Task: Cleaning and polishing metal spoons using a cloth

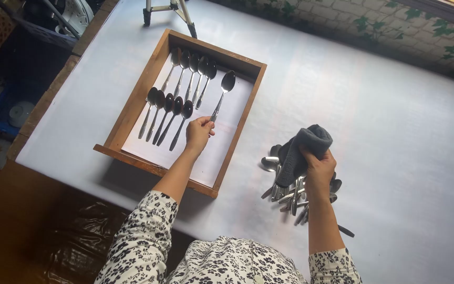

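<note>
My left hand pinches the handle end of a steel spoon inside a shallow wooden tray lined with white paper. The spoon's bowl points away, to the right of two rows of several spoons laid side by side in the tray. My right hand grips a dark grey cloth above a loose pile of spoons on the white table, right of the tray.
The white-covered table stretches to the right and far side. A tripod's legs stand beyond the tray. A brick-patterned wall with leaves borders the far edge. Blue crates sit on the floor at left.
</note>
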